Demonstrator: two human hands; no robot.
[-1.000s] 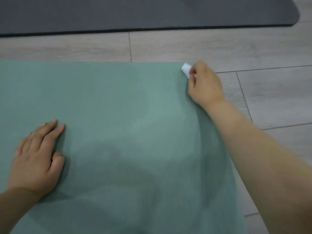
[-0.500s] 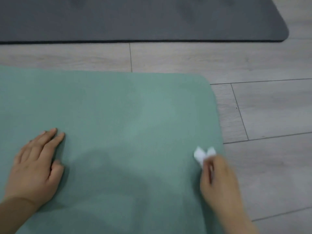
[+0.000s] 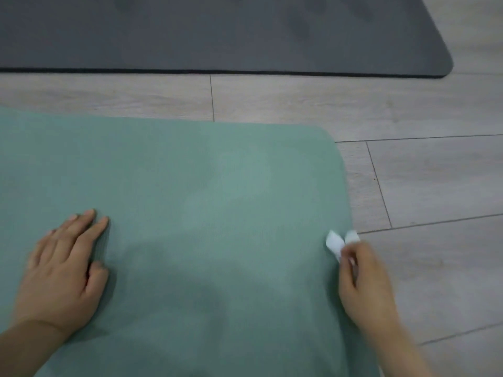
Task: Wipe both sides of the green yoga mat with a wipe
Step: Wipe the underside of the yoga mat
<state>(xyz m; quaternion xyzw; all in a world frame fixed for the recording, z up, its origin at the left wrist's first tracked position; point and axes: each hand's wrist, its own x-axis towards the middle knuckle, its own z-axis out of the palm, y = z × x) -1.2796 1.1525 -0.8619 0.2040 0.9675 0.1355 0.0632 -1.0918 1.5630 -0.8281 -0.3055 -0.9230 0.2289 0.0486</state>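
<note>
Since a second ago my right hand [image 3: 364, 281] has slid from the green yoga mat's [image 3: 204, 213] far right corner back along its right edge, and now barely shifts. Pale wood-look floor [image 3: 435, 186] surrounds the mat; a dark grey mat [image 3: 217, 31] lies beyond it. My left hand [image 3: 62, 270] rests flat, fingers straight, on the mat's left part. My right pinches the white wipe [image 3: 336, 242], touching the mat's right edge.
</note>
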